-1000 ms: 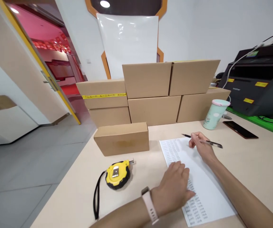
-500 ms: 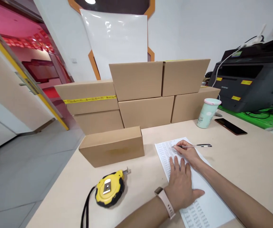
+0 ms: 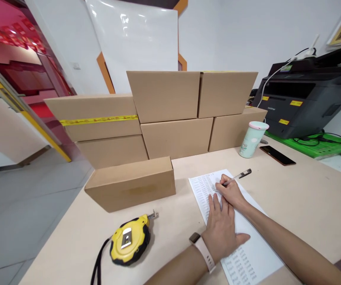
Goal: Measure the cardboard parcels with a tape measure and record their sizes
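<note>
A white sheet of paper (image 3: 256,241) with columns of small writing lies on the table (image 3: 313,202). Flat on it rests my left hand (image 3: 221,227), fingers spread, a watch with a pale band (image 3: 203,251) at its wrist. Just beyond, my right hand (image 3: 231,194) is closed around a pen (image 3: 244,174), whose capped end points up to the right. The pen's tip is hidden by the fingers, over the upper part of the written columns. To the left of the paper sits a yellow and black tape measure (image 3: 130,239) with its metal hook sticking out and a black strap.
A low cardboard box (image 3: 131,186) stands behind the tape measure. Several larger cardboard boxes (image 3: 176,136) are stacked behind it. At the right are a mint cup (image 3: 252,140), a dark phone (image 3: 277,155) and a black printer (image 3: 301,99) on a green base (image 3: 309,147).
My right hand has curled more tightly around the pen, which now tilts up more steeply. The left hand stays flat on the paper. The whole view has shifted slightly.
</note>
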Demonstrator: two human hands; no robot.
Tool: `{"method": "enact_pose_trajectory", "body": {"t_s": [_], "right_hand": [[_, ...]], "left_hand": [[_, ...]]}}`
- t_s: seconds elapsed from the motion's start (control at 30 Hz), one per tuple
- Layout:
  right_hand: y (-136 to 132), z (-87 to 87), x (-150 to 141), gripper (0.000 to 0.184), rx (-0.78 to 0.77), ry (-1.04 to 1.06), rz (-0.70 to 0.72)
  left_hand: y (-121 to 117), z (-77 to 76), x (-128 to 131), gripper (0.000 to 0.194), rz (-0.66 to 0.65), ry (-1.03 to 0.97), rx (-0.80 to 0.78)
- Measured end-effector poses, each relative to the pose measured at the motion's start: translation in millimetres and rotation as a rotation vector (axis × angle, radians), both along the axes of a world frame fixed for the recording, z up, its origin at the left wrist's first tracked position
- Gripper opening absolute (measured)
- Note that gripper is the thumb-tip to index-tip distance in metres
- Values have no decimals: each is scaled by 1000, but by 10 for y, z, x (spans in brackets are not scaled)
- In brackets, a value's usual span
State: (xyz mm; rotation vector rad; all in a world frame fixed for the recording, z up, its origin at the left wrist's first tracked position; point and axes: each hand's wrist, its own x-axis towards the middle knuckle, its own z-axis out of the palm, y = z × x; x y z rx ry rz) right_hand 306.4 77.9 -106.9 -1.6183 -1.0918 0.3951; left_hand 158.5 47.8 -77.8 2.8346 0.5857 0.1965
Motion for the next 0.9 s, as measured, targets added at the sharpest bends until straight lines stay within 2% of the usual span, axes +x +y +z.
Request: {"method": "enact_pose_trajectory", "body": {"t_s": [0.9], "right_hand": [[-2,-22,-5,23,-25,-53,60]], "left_hand": [[-15,-120,25,92,12,-33,114]]}}
